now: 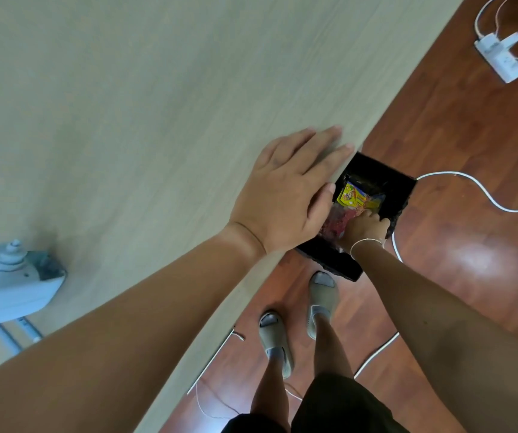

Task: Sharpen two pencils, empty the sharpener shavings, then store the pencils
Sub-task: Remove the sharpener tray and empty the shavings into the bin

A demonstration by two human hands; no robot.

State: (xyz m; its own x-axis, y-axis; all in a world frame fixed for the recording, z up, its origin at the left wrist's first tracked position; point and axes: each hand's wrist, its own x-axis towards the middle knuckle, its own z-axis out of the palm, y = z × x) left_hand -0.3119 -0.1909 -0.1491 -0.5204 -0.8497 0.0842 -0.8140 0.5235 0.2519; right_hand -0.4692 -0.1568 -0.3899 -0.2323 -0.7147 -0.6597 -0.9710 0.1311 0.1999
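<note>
My left hand (289,195) lies flat on the right edge of the pale wooden table (126,104), fingers stretched out, holding nothing. My right hand (365,229) reaches down into a black bin (385,173) on the floor beside the table. Its fingers are curled, and I see it from the back, so anything inside it is hidden. In the bin lie a yellow snack wrapper (356,196) and reddish plastic. No pencil or sharpener shows.
A white device (11,282) sits on the table at the far left. White cables (485,195) run over the dark wooden floor, and a power strip (498,54) lies at top right. My feet in grey sandals (321,298) stand just before the bin.
</note>
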